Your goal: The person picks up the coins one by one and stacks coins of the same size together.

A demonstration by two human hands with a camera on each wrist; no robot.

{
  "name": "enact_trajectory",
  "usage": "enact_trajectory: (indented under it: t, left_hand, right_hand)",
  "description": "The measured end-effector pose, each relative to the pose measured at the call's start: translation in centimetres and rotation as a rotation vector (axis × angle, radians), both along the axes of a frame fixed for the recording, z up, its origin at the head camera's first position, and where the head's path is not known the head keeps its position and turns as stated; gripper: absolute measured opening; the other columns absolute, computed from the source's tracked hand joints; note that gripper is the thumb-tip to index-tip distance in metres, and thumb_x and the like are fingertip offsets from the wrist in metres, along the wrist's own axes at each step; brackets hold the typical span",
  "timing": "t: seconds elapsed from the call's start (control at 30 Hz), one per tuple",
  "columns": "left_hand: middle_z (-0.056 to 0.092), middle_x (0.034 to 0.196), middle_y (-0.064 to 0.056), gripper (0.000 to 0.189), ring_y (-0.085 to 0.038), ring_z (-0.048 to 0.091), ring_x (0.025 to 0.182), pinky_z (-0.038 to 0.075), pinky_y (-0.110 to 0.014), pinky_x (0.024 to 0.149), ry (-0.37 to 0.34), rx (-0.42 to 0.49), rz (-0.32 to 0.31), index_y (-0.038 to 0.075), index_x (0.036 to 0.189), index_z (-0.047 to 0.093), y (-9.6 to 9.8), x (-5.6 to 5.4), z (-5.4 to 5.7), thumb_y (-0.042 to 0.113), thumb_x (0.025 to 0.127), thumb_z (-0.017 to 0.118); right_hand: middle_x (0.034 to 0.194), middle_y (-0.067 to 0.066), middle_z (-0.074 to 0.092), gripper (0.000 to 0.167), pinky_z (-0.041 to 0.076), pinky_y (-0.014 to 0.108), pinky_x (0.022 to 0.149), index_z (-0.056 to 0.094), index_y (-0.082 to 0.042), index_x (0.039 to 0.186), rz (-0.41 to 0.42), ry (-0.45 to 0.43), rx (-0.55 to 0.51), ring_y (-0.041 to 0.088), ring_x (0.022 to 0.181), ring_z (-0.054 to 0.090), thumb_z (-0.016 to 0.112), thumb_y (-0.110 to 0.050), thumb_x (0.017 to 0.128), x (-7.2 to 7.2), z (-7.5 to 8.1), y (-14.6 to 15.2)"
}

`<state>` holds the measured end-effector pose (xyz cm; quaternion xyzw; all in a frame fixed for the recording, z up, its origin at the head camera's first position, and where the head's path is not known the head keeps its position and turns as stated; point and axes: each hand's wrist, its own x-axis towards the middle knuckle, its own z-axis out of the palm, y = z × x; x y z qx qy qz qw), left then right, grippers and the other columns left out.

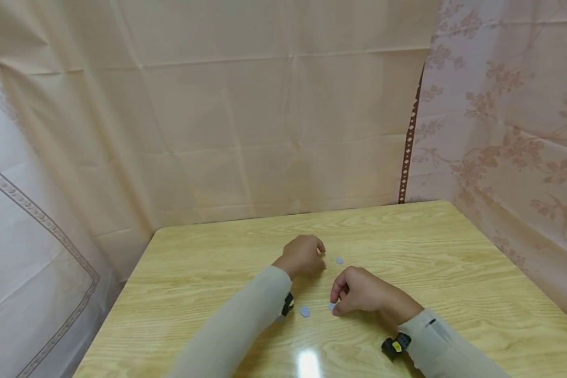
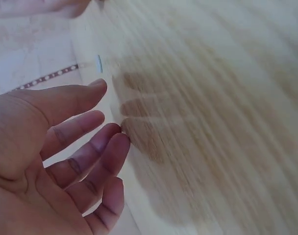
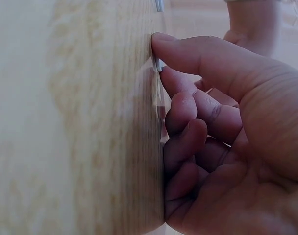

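Note:
My right hand rests low on the table, thumb and index fingertips at opposite edges of a small pale round disc. In the right wrist view that disc lies flat against the wood between the two fingertips, the other fingers curled under. Farther back, my left hand hovers over the table with loosely bent fingers and nothing between them. Just right of it lies a second disc, seen edge-on as a thin disc past the left thumb. Another disc lies between the forearms.
The wood-grain table has a beige curtain behind it and a flowered curtain on the right. A pale bit shows beside the left wrist camera, partly covered by the sleeve.

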<state>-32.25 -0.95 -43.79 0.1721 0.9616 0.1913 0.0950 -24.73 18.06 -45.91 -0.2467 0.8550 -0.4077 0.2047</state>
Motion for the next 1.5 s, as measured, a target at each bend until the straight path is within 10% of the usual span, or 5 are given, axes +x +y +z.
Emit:
enact_trajectory:
  t: [0.33, 0.77, 1.5]
  left_hand:
    - [0.072, 0.095, 0.010, 0.033, -0.006, 0.062, 0.081, 0.052, -0.028, 0.075, 0.004, 0.060, -0.097, 0.021, 0.120, 0.076, 2.0, -0.8, 0.0, 0.028, 0.089, 0.084]
    - [0.075, 0.106, 0.014, 0.010, -0.008, 0.064, 0.092, 0.054, -0.031, 0.075, 0.049, -0.060, -0.049, 0.027, 0.094, 0.080, 4.5, -1.2, -0.5, 0.027, 0.086, 0.086]
    - [0.066, 0.082, 0.012, 0.013, -0.010, 0.058, 0.075, 0.049, -0.026, 0.063, 0.075, -0.033, -0.128, 0.022, 0.080, 0.072, 4.2, -1.1, -0.4, 0.015, 0.087, 0.082]
  right_hand:
    - [0.066, -0.001, 0.060, 0.014, 0.038, 0.021, 0.051, 0.076, -0.013, 0.085, 0.014, 0.024, 0.009, 0.008, 0.058, 0.047, 0.089, -0.014, 0.079, 0.0, -0.1, 0.2]
    - [0.064, -0.003, 0.058, 0.014, 0.038, 0.021, 0.051, 0.076, -0.014, 0.084, 0.023, 0.032, 0.014, 0.007, 0.057, 0.046, 0.089, -0.016, 0.079, 0.0, -0.1, 0.3]
    - [0.065, -0.001, 0.058, 0.014, 0.038, 0.021, 0.051, 0.075, -0.012, 0.085, 0.020, 0.026, 0.003, 0.009, 0.056, 0.046, 0.088, -0.014, 0.080, 0.1, 0.2, 0.1]
